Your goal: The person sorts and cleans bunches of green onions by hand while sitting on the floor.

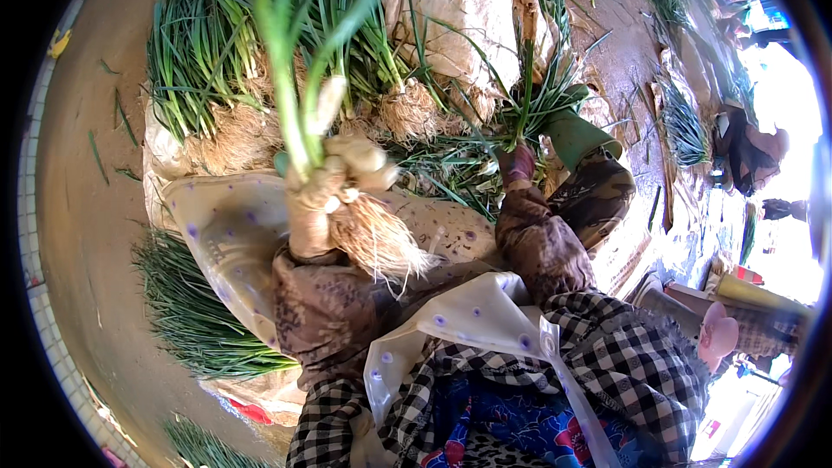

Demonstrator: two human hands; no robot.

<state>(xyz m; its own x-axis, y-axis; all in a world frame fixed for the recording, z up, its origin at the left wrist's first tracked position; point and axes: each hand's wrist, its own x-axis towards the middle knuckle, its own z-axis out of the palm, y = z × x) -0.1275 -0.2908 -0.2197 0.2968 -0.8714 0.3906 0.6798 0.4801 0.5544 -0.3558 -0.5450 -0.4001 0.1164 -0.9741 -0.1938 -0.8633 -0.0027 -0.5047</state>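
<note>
The left hand is closed tight around some onions, up over the far edge of the dotted apron, with roots toward the body. The right hand touches green leaves; I cannot tell if it grips. More bunches lie past that edge

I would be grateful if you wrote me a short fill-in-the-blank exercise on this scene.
1. The left hand grips green onions whose stringy, pale ____ hang down beside the wrist.
2. The long leaves at the right hand are ____ in colour.
3. The translucent plastic apron is dotted with ____ spots.
4. The checked garment combines white squares with ____ ones.

Missing words: roots; green; purple; black.
</note>
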